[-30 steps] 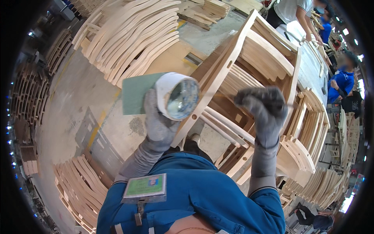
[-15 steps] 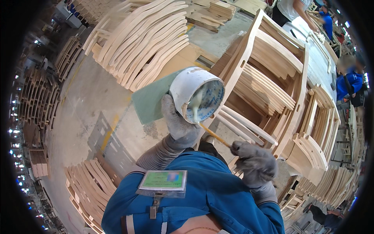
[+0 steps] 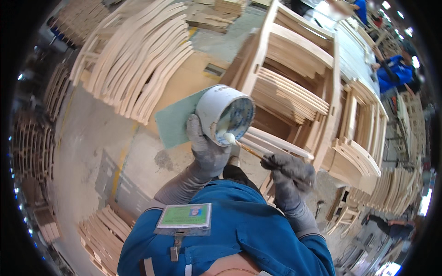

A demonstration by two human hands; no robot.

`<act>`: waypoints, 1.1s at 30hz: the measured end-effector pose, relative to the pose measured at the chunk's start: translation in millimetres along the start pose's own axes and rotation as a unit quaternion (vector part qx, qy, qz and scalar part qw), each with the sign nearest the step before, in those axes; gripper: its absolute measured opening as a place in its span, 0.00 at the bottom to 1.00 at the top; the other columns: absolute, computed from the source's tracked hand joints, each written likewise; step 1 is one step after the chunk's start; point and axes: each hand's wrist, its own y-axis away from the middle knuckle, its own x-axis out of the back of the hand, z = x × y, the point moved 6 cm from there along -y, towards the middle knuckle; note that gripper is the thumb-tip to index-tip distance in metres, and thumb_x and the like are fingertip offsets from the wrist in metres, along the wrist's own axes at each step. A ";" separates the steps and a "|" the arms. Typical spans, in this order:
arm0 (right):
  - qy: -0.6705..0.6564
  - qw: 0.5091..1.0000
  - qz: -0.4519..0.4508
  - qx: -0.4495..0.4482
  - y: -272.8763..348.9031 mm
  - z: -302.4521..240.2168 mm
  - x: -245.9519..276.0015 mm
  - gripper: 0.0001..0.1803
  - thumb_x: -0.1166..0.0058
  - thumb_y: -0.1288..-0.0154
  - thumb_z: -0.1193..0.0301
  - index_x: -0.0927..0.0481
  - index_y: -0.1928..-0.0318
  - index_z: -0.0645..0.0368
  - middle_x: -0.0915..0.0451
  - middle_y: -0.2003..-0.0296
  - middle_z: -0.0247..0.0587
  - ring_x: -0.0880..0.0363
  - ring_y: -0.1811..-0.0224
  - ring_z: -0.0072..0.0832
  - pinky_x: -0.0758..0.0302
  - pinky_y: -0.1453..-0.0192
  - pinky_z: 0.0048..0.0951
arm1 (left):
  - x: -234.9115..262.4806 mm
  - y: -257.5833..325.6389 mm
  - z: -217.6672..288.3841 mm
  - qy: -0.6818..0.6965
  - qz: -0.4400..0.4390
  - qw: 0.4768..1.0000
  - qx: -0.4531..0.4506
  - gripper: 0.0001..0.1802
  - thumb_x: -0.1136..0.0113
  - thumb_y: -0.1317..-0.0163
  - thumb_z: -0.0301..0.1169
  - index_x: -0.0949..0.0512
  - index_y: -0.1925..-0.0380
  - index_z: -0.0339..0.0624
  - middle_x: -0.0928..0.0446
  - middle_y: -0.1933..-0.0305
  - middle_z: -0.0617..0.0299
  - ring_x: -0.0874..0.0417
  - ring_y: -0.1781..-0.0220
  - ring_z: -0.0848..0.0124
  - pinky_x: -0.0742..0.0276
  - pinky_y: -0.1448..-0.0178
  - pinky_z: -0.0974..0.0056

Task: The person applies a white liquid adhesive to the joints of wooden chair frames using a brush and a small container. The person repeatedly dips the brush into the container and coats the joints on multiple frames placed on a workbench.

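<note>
My left hand (image 3: pixel 207 149), in a grey glove, is closed round the underside of a white tub (image 3: pixel 209 109). The tub is tipped so that its mouth faces right, and whitish paste lies inside its lower wall. A flat pale green sheet (image 3: pixel 176 120) sticks out behind the tub on the left; how it is held is hidden. My right hand (image 3: pixel 291 172), also gloved, grips a thin yellow-brown stick (image 3: pixel 249 151). A white blob of paste (image 3: pixel 229 137) covers the stick's far tip, at the tub's lower rim.
Curved wooden slats (image 3: pixel 138 60) are piled at the far left. On the right, a wooden frame (image 3: pixel 258 62) surrounds more stacked slats (image 3: pixel 292 94). Further pieces (image 3: pixel 103 230) lie at the lower left. Another person in blue (image 3: pixel 395 73) is at the far right.
The stick's tip has come to the tub's lower rim with a rounded blob, where a strand of paste ran before. Tub and right hand sit slightly further left; the surroundings have shifted left in view.
</note>
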 end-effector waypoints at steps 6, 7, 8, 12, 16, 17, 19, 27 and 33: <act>-0.015 0.971 0.239 0.011 -29.0 -25.5 85.8 0.07 0.48 0.41 0.81 0.29 0.61 0.67 0.21 0.61 0.54 0.20 0.58 0.37 0.20 0.52 0.37 | 17.2 -12.1 -19.8 0.023 0.041 0.998 0.038 0.26 0.58 0.33 0.52 0.34 0.42 0.52 0.28 0.46 0.62 0.27 0.43 0.69 0.27 0.42 0.58; 0.018 0.968 0.246 0.050 -36.7 -34.8 109.4 0.07 0.47 0.40 0.78 0.27 0.61 0.66 0.21 0.62 0.51 0.19 0.59 0.34 0.20 0.53 0.35 | 14.9 -15.9 -19.7 0.047 0.063 0.996 0.048 0.25 0.57 0.33 0.51 0.36 0.40 0.54 0.29 0.45 0.60 0.27 0.43 0.67 0.24 0.44 0.58; 0.084 0.951 0.288 0.068 -41.8 -42.4 140.6 0.06 0.47 0.39 0.76 0.26 0.62 0.65 0.20 0.64 0.49 0.19 0.61 0.32 0.20 0.53 0.33 | 12.7 -18.5 -18.4 0.065 0.087 0.992 0.057 0.25 0.57 0.33 0.49 0.39 0.39 0.56 0.31 0.44 0.59 0.27 0.43 0.65 0.21 0.46 0.58; 0.252 0.900 0.342 0.096 -70.8 -47.7 232.0 0.07 0.42 0.39 0.73 0.23 0.66 0.65 0.20 0.70 0.40 0.23 0.70 0.19 0.24 0.66 0.21 | 19.6 -23.0 -15.0 -0.102 0.022 0.995 0.003 0.28 0.59 0.32 0.51 0.40 0.39 0.49 0.35 0.40 0.50 0.29 0.41 0.56 0.25 0.41 0.53; 0.403 0.862 0.302 0.047 -90.6 -27.6 277.7 0.10 0.39 0.41 0.70 0.23 0.69 0.65 0.21 0.77 0.36 0.26 0.76 0.16 0.28 0.72 0.20 | 24.1 -25.1 -9.9 -0.204 0.016 0.977 -0.053 0.28 0.60 0.32 0.51 0.38 0.39 0.47 0.34 0.40 0.51 0.29 0.40 0.55 0.28 0.37 0.50; 0.413 0.861 0.294 0.034 -96.0 -21.2 280.3 0.11 0.39 0.42 0.70 0.23 0.69 0.65 0.21 0.79 0.36 0.26 0.77 0.16 0.29 0.73 0.20 | 26.5 -25.3 -8.8 -0.199 0.026 0.978 -0.058 0.27 0.60 0.32 0.51 0.38 0.39 0.47 0.34 0.40 0.51 0.29 0.40 0.55 0.28 0.37 0.50; 0.462 0.840 0.283 0.019 -103.1 -11.4 284.6 0.09 0.40 0.41 0.72 0.23 0.70 0.64 0.22 0.78 0.33 0.27 0.77 0.15 0.29 0.73 0.17 | 30.4 -30.3 -9.0 0.026 0.048 0.998 0.024 0.27 0.61 0.31 0.49 0.38 0.39 0.46 0.33 0.40 0.53 0.29 0.40 0.56 0.28 0.38 0.49; 0.681 0.711 0.176 0.002 -122.6 -1.0 263.3 0.10 0.41 0.43 0.69 0.26 0.70 0.62 0.22 0.77 0.49 0.22 0.75 0.44 0.28 0.71 0.37 | 27.5 -30.0 -4.2 0.054 0.025 0.997 0.043 0.26 0.62 0.30 0.48 0.38 0.40 0.46 0.32 0.41 0.55 0.29 0.40 0.59 0.27 0.39 0.53; 0.692 0.714 0.110 -0.013 -133.2 -2.2 256.7 0.09 0.44 0.43 0.68 0.26 0.69 0.61 0.22 0.76 0.51 0.22 0.71 0.48 0.28 0.68 0.42 | 43.1 -30.2 -4.4 0.078 0.025 0.996 0.045 0.26 0.63 0.30 0.49 0.38 0.39 0.46 0.33 0.39 0.52 0.30 0.39 0.57 0.29 0.38 0.50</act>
